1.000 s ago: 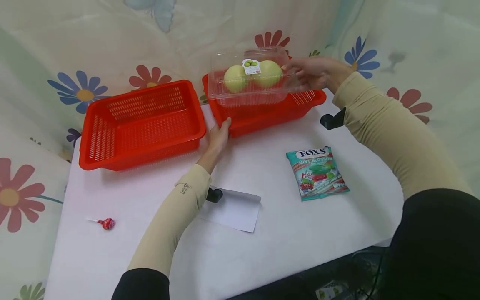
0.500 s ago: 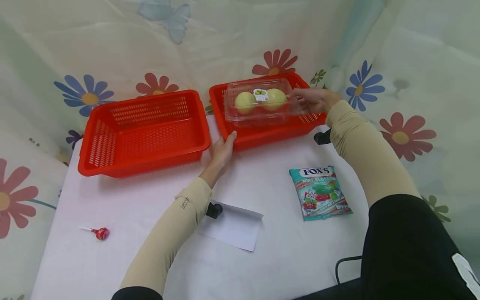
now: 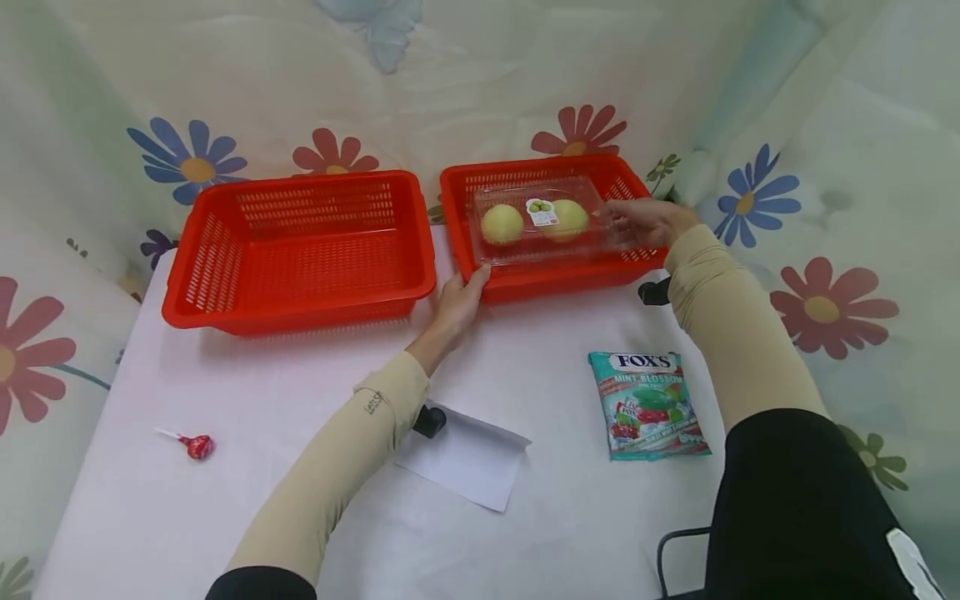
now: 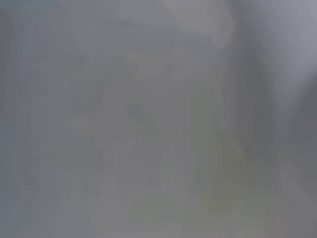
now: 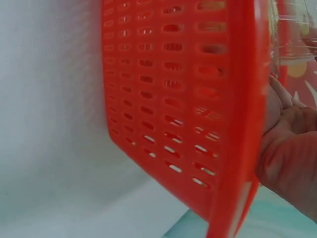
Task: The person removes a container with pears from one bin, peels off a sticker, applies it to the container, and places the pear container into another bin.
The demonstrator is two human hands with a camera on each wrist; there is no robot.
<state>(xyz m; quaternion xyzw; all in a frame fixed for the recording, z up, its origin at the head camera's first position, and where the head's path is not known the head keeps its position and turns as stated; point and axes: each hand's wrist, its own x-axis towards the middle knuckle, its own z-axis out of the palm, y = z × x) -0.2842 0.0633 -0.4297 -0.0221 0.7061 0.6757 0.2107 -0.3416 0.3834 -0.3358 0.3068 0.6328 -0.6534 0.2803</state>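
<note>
A clear plastic fruit box (image 3: 534, 237) with two pale green round fruits (image 3: 502, 224) and a white label sits inside the right red basket (image 3: 558, 282). My right hand (image 3: 645, 222) holds the box by its right end, over the basket's right side. In the right wrist view, that hand (image 5: 292, 144) shows beyond the basket's rim (image 5: 242, 114), with part of the clear box (image 5: 292, 44) above it. My left hand (image 3: 457, 307) grips the basket's front left corner, thumb on the rim; its other fingers are mostly hidden. The left wrist view is a grey blur.
Another red basket (image 3: 300, 308) stands at the left. A teal Fox's candy bag (image 3: 651, 408) lies at the right, a folded white paper (image 3: 476, 458) in the middle, and a red lollipop (image 3: 198, 447) at the left. A flowered curtain (image 3: 480, 92) hangs behind the white table (image 3: 315, 367).
My right hand has lowered the fruit box from above the right basket down into it. The left hand has kept hold of the basket's corner. The head view has shifted.
</note>
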